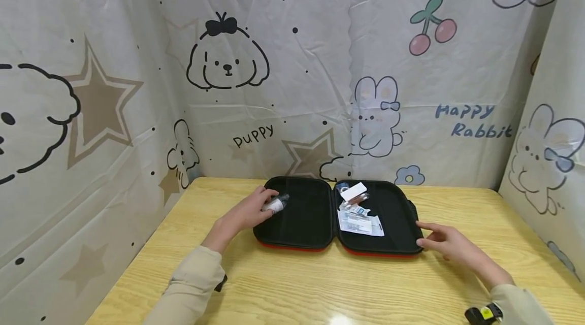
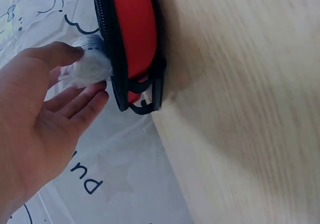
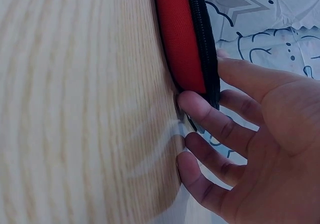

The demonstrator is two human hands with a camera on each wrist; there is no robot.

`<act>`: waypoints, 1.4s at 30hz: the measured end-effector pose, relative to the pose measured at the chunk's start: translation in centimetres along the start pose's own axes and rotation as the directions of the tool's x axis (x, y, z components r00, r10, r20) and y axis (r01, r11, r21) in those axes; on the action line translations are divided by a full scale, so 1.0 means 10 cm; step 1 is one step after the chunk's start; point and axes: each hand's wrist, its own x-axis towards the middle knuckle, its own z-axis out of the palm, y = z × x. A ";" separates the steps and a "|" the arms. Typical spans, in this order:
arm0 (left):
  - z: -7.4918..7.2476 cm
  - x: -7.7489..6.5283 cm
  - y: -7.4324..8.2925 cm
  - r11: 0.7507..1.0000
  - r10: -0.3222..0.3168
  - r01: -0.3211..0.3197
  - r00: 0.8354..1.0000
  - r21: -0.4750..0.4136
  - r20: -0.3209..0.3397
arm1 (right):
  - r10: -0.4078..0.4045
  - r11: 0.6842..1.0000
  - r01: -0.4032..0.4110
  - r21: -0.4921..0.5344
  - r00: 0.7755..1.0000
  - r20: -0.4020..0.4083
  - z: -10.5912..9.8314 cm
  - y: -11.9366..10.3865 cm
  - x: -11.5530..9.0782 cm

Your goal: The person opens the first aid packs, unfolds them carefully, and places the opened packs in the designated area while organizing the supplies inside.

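A black-lined case [image 1: 301,218] with a red outer shell lies spread on the table, its two halves side by side. At the left half, my left hand [image 1: 256,206] pinches a bandage roll [image 1: 275,205] in a clear crinkled wrapper between thumb and fingers. The left wrist view shows this roll [image 2: 92,66] right at the zippered rim. At the other end, my right hand [image 1: 450,245] touches the right half's outer edge with relaxed fingers. In the right wrist view the thumb lies at the zipper and a fingertip [image 3: 192,103] is against the red side [image 3: 182,39].
Inside the case's right half are flat white packets [image 1: 361,224], a small white box [image 1: 354,192] and a slim wrapped item [image 1: 358,200]. The wooden table [image 1: 292,284] ends at a printed cloth backdrop [image 1: 283,111], with cloth also at both sides.
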 end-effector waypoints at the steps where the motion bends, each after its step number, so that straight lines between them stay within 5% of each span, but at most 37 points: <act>1: 0.01 0.00 0.00 1.000 -0.015 0.015 1.000 -0.005 0.009 | 0.002 1.000 -0.002 0.001 1.000 0.001 0.00 0.01 0.00; 6: 0.05 -0.01 0.03 0.997 -0.072 0.073 0.995 -0.002 0.062 | 0.016 1.000 -0.016 -0.014 1.000 -0.006 -0.01 0.02 -0.02; 12: 0.12 -0.02 0.09 0.988 -0.132 0.128 0.990 0.083 0.048 | 0.010 1.000 -0.010 -0.009 1.000 -0.006 0.00 0.00 -0.01; 16: 0.14 0.00 0.12 0.986 -0.161 0.159 0.985 0.039 0.057 | 0.002 1.000 -0.002 -0.011 1.000 -0.010 0.00 0.00 -0.02; 29: 0.22 0.04 0.19 0.996 -0.065 0.072 0.991 -0.059 0.120 | 0.038 0.999 -0.038 -0.023 0.999 -0.008 0.01 0.00 -0.02; 35: 0.20 0.05 0.19 0.989 -0.134 0.130 0.989 0.069 0.061 | 0.020 1.000 -0.020 -0.021 1.000 -0.014 0.00 -0.03 -0.02; 42: 0.30 0.04 0.25 0.930 -0.213 0.203 0.977 0.305 -0.002 | 0.015 1.000 -0.015 -0.023 1.000 -0.015 0.01 -0.02 -0.01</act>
